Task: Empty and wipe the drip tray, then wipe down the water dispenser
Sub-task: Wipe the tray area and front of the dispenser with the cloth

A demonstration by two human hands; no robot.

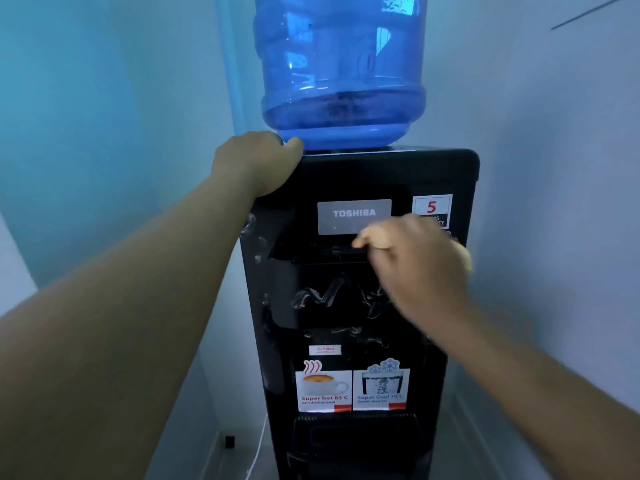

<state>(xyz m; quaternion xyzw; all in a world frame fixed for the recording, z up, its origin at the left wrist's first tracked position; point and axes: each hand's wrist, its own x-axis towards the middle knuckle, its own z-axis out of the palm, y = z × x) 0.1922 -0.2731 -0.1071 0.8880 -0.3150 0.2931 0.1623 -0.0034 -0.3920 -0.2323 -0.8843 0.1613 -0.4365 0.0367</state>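
Water dispenser, black, Toshiba badge, standing in a pale-walled corner; blue water bottle inverted on top. Front panel bears pale smears, a hot-drink sticker and a cold-water sticker. Drip tray, black, ribbed, seated below the stickers. Left hand grips the dispenser's top corner on the person's left, fingers curled over it. Right hand before the tap recess, fingers curled, blurred; whether it holds anything cannot be told
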